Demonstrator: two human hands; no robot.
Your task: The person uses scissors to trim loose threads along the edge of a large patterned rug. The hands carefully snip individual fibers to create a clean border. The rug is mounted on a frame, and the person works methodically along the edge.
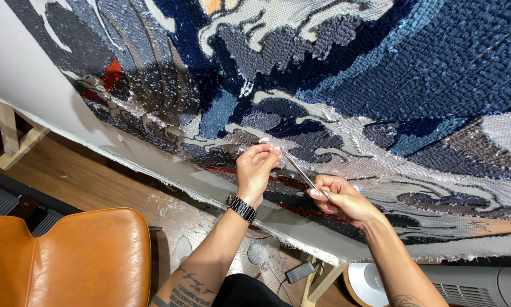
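Slim metal scissors (pixel 303 175) against looped rug (pixel 380 74)

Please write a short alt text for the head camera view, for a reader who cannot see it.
Two bare hands work on a large blue, grey and white tufted rug stretched upright: the left hand pinches pale yarn at its surface, and the right hand holds thin metal scissors pointed there. Below are a wooden floor and an orange chair.

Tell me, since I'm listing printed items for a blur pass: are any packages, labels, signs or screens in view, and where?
None in view: no package, label, sign or screen.
What shows is a tufted rug in blues, greys and white, with both hands working on it with scissors.
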